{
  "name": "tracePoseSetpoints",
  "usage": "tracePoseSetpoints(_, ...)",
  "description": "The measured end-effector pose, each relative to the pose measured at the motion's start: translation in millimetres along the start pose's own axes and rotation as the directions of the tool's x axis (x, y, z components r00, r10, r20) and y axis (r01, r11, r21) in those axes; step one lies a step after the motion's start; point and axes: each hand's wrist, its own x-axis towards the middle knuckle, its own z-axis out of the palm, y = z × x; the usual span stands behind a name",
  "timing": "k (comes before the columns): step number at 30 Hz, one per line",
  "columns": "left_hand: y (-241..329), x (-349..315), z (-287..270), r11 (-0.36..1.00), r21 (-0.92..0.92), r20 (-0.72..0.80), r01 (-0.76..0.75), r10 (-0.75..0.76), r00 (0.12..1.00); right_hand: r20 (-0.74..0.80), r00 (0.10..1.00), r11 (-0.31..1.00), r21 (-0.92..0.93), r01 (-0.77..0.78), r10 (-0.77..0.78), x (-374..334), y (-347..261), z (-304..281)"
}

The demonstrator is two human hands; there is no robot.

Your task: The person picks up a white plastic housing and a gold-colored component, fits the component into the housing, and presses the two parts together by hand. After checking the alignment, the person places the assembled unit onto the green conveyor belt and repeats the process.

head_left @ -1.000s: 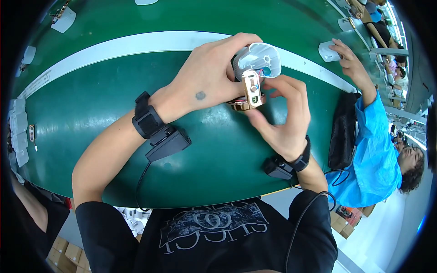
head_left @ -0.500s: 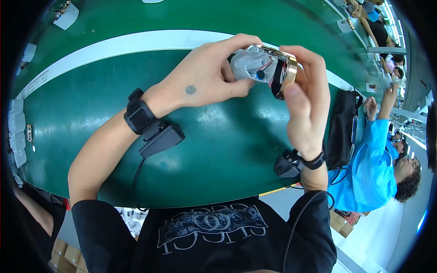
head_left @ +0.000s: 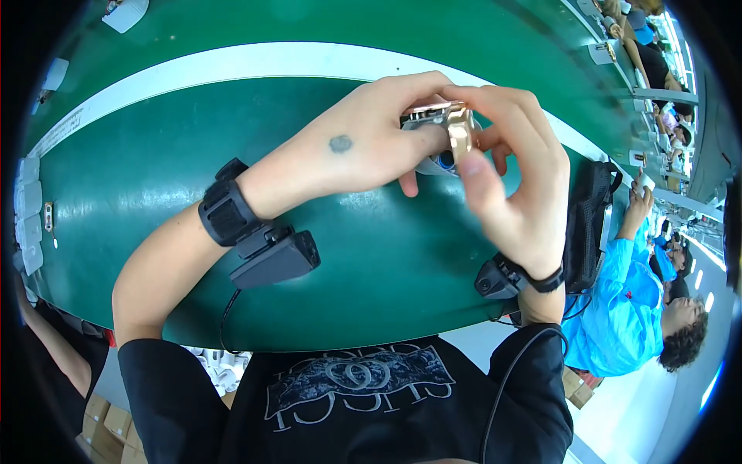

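Above the green table, both my hands are closed round a small electronic device. It has a white plastic housing [head_left: 437, 168] and a shiny gold-coloured panel [head_left: 461, 131]. My left hand [head_left: 359, 143] grips the housing from the left, with a finger across its inner side and much of it hidden. On the right side, my right hand [head_left: 529, 166] holds the gold panel between thumb and bent fingers; the thumb is slightly blurred. A small blue round part shows beneath my left fingers. Whether panel and housing are joined cannot be made out.
A white strip [head_left: 255, 68] curves across the green table [head_left: 371, 255]. White housings [head_left: 29, 205] and a small gold-edged part [head_left: 49, 217] lie at far left. A black mesh bag [head_left: 585, 224] lies at right, near a co-worker in a blue jacket [head_left: 618, 309].
The device has turned in my hands, so the gold panel now faces nearer me and the housing's wired interior is mostly covered. My left fingers have shifted further across it.
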Motion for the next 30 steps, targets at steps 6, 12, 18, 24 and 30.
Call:
tracePoseSetpoints(6, -10.8, -0.9, -4.3, 0.994, 0.028, 0.054, -0.103, 0.101, 0.993, 0.027, 0.995, 0.963, -0.249, 0.103, -0.100, -5.9, -16.6, -0.4)
tracePoseSetpoints(12, -8.7, -1.7, -15.0, 0.998, 0.069, 0.202, -0.008, -0.006, 0.979, 0.066, 0.998, 0.968, -0.248, 0.025, -0.009, -19.6, -21.4, -7.6)
tracePoseSetpoints(18, -18.2, -5.5, -19.5, 0.996, 0.088, 0.364, -0.033, -0.002, 0.931, 0.173, 0.983, 0.945, -0.307, 0.110, -0.059, -30.4, -19.0, -4.7)
tracePoseSetpoints(24, -20.3, -8.7, -17.9, 0.991, 0.105, 0.357, -0.078, 0.036, 0.934, 0.286, 0.931, 0.931, -0.218, 0.294, -0.227, -32.5, -2.7, -5.2)
tracePoseSetpoints(30, -20.8, -7.7, -13.5, 0.984, 0.125, 0.353, -0.126, 0.074, 0.933, 0.378, 0.887, 0.873, -0.296, 0.386, -0.264, -32.9, 2.1, -15.4)
